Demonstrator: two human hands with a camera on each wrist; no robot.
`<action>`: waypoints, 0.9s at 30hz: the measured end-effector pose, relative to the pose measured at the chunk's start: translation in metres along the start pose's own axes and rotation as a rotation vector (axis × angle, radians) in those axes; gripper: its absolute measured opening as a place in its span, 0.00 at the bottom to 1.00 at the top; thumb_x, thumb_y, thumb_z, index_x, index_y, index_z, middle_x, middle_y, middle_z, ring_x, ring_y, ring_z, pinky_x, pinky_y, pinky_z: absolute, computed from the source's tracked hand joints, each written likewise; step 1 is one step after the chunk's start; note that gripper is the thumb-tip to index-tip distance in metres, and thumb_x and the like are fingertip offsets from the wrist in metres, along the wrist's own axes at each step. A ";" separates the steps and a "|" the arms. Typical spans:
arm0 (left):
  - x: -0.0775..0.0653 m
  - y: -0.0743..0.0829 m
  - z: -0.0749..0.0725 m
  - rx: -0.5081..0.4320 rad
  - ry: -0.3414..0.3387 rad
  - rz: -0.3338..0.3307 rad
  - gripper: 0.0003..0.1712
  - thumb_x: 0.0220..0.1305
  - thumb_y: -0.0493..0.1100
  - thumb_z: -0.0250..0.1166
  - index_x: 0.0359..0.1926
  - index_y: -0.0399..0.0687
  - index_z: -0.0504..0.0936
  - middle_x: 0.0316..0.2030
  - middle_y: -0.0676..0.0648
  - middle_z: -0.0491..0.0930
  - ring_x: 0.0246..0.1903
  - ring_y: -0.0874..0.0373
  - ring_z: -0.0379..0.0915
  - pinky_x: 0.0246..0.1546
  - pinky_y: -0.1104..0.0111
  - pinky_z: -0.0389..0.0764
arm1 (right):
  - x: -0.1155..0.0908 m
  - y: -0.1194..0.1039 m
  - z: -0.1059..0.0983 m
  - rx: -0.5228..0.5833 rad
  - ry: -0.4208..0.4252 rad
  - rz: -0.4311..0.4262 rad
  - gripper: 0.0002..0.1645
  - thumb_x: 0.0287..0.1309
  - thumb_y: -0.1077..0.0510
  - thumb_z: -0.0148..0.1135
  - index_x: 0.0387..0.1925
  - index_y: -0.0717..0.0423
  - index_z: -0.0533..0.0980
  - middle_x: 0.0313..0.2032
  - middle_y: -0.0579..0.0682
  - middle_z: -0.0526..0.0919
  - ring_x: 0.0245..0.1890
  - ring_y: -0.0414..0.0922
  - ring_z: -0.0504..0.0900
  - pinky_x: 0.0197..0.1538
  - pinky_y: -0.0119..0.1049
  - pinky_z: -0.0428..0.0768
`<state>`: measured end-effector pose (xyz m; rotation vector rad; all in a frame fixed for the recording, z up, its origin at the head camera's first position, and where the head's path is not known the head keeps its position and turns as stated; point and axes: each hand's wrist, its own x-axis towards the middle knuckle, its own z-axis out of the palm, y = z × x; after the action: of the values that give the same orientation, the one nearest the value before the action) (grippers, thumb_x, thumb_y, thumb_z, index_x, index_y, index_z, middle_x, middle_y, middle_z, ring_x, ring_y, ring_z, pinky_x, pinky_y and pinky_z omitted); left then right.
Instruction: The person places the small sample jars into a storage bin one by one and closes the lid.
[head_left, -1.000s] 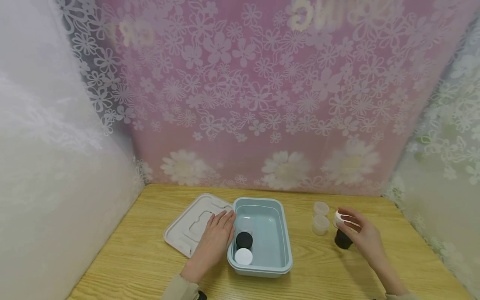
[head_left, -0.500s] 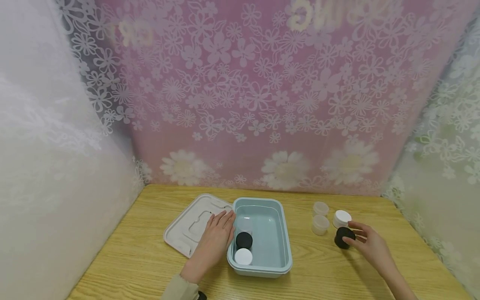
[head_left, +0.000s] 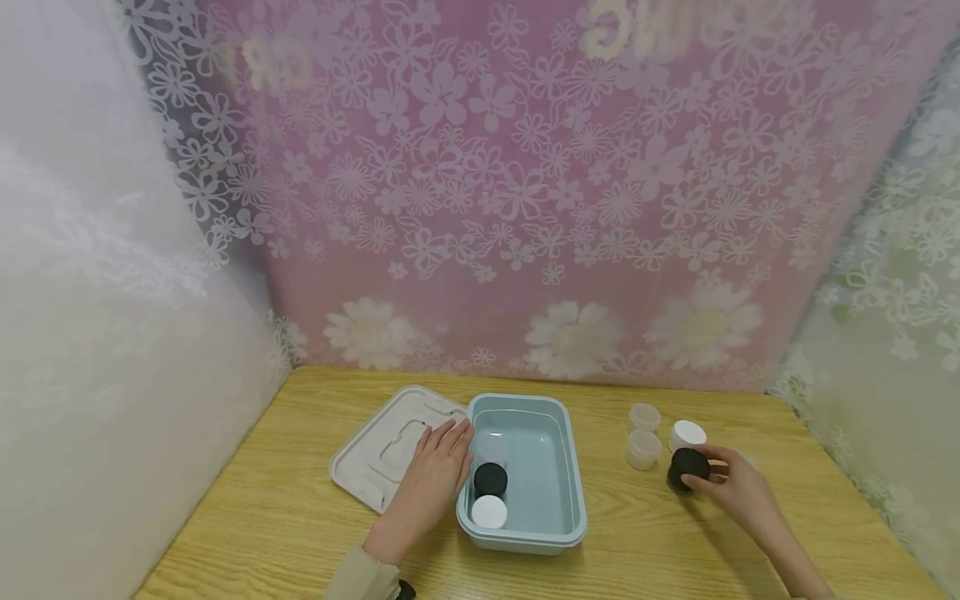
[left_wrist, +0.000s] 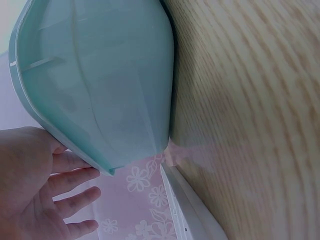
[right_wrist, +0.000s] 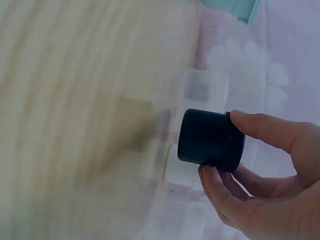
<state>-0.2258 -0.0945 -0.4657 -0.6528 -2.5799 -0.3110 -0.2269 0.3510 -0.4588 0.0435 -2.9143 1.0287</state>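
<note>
My right hand [head_left: 742,492] pinches a small black round jar [right_wrist: 207,140] between thumb and fingers; in the right wrist view the jar hangs off the table with its shadow apart from it. Right behind it stands a white-lidded jar [head_left: 687,434]. My left hand [head_left: 431,475] rests with fairly straight fingers along the left rim of a light blue plastic box [head_left: 525,542]; the left wrist view shows the fingers [left_wrist: 75,180] at that rim. Inside the box, along its left side, sit a clear jar [head_left: 492,452], a black jar [head_left: 491,480] and a white jar [head_left: 489,512].
Two translucent lidded cups [head_left: 643,450] stand left of the white-lidded jar. A pale box lid [head_left: 375,450] lies left of the box, partly under my left hand and forearm. Behind the wooden table [head_left: 630,550] hangs a pink flowered curtain [head_left: 480,208], with pale sheets at both sides.
My right hand has let go of the white jar, moved toward me to the black jar, gripped it and raised it slightly. My left hand stays at the box rim.
</note>
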 end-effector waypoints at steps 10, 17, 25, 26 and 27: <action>0.000 0.000 0.000 0.004 -0.011 0.002 0.23 0.76 0.44 0.59 0.66 0.38 0.76 0.64 0.41 0.76 0.66 0.43 0.69 0.66 0.44 0.69 | 0.002 -0.031 0.001 0.039 0.048 -0.088 0.40 0.61 0.52 0.72 0.65 0.72 0.70 0.62 0.77 0.71 0.52 0.70 0.81 0.45 0.49 0.87; 0.001 0.000 0.000 0.006 -0.017 -0.001 0.23 0.76 0.44 0.58 0.66 0.38 0.76 0.64 0.41 0.76 0.66 0.44 0.69 0.66 0.44 0.69 | 0.006 -0.049 0.003 0.059 0.043 -0.140 0.39 0.61 0.54 0.72 0.65 0.73 0.70 0.61 0.76 0.72 0.52 0.69 0.80 0.48 0.51 0.85; 0.000 0.000 0.000 0.001 -0.023 -0.007 0.23 0.76 0.44 0.59 0.66 0.38 0.76 0.64 0.42 0.76 0.67 0.44 0.69 0.67 0.45 0.69 | 0.010 -0.070 0.010 0.072 0.072 -0.188 0.38 0.60 0.54 0.73 0.65 0.70 0.71 0.60 0.73 0.74 0.52 0.68 0.81 0.49 0.50 0.85; 0.000 0.000 0.000 0.002 -0.022 -0.006 0.23 0.75 0.44 0.59 0.66 0.38 0.76 0.64 0.42 0.76 0.66 0.44 0.69 0.67 0.45 0.69 | 0.011 -0.073 0.011 0.074 0.074 -0.189 0.37 0.60 0.54 0.73 0.65 0.70 0.71 0.60 0.73 0.75 0.52 0.68 0.81 0.50 0.51 0.85; 0.000 0.000 0.000 0.001 -0.021 -0.006 0.23 0.75 0.43 0.59 0.66 0.38 0.76 0.64 0.42 0.76 0.66 0.44 0.69 0.67 0.45 0.69 | 0.012 -0.076 0.012 0.076 0.074 -0.188 0.37 0.60 0.54 0.73 0.65 0.69 0.72 0.59 0.73 0.75 0.52 0.68 0.81 0.50 0.52 0.85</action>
<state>-0.2257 -0.0942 -0.4652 -0.6511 -2.6024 -0.3066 -0.2359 0.2840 -0.4199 0.2704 -2.7409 1.0833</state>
